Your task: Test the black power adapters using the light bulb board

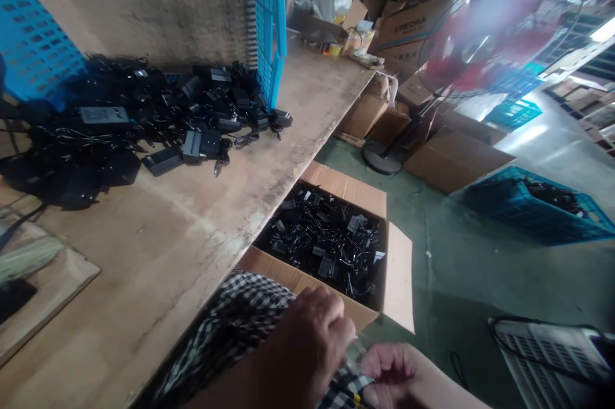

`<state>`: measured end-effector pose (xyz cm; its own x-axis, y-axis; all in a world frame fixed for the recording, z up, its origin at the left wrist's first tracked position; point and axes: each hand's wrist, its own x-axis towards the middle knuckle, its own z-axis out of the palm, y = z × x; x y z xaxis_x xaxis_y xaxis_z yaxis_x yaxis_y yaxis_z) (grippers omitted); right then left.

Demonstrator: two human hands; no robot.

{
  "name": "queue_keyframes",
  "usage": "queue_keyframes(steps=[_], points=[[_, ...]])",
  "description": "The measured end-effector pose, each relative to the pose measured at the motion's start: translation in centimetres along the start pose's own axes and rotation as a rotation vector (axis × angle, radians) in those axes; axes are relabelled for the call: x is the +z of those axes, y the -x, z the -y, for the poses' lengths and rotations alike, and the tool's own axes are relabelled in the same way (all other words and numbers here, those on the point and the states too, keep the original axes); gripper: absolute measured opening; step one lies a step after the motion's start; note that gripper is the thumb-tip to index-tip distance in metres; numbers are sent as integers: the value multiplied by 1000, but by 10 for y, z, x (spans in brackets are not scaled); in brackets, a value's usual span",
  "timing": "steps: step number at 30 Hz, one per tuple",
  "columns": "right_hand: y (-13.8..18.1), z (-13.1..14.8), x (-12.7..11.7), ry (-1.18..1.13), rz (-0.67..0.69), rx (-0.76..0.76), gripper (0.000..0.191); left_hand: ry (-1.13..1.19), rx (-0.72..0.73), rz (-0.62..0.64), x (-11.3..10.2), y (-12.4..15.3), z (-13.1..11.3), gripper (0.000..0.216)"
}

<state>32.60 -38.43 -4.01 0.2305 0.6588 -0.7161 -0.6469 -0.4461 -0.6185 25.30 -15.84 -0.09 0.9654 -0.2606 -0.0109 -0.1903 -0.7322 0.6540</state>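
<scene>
Low in the view my left hand (pixel 312 338) and my right hand (pixel 403 374) meet over a black-and-white checked cloth (pixel 240 325) on my lap. The fingers of both hands are curled and pinched together around a small clear thing (pixel 355 351) that I cannot make out. Just beyond the hands an open cardboard box (pixel 336 184) stands on the floor, filled with black power adapters and cables (pixel 327 242). It sits against the edge of the wooden table (pixel 192 242).
A pile of black adapters (pixel 192 133) spills from a tipped blue crate (pixel 269 18) on the table. A standing fan (pixel 480 37), cardboard boxes (pixel 451 159), a blue crate (pixel 538 210) and a white crate (pixel 552 351) are on the green floor to the right.
</scene>
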Motion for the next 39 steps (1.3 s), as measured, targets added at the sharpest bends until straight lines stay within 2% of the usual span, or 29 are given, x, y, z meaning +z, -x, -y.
queue_keyframes(steps=[2,4,8,12,15,19,21,23,25,27,30,32,34,36,37,39], points=[[-1,0,-1,-7,-56,-3,33,-65,128,39,0,0,1,9],[0,2,0,14,-120,-12,37,-33,143,77,2,-1,4,15],[8,16,8,197,-240,-77,35,177,74,117,7,-1,8,13],[17,28,14,514,-347,-289,26,434,-65,111,11,3,9,13],[17,25,10,651,-341,-393,24,558,-165,146,13,5,9,5],[17,22,0,699,-278,-412,26,542,-110,124,8,4,7,3],[19,26,0,719,-221,-394,27,542,-78,106,6,3,5,7],[21,33,3,691,-153,-352,24,637,-132,118,6,5,4,5],[18,37,9,559,-85,-312,20,800,-217,137,8,6,2,2],[10,38,15,362,7,-267,31,952,-284,154,9,7,2,4],[-3,36,21,109,189,-140,45,970,-371,171,3,6,6,14],[-8,39,23,-22,205,-35,46,902,-449,250,-6,6,13,21],[-9,45,25,-93,154,43,45,925,-503,382,-15,7,24,27],[-7,53,28,-36,116,95,36,1005,-543,459,-22,13,34,30],[-7,57,30,50,118,108,30,1017,-547,431,-25,17,37,29],[-10,61,32,278,146,119,31,905,-532,258,-30,28,40,21]])
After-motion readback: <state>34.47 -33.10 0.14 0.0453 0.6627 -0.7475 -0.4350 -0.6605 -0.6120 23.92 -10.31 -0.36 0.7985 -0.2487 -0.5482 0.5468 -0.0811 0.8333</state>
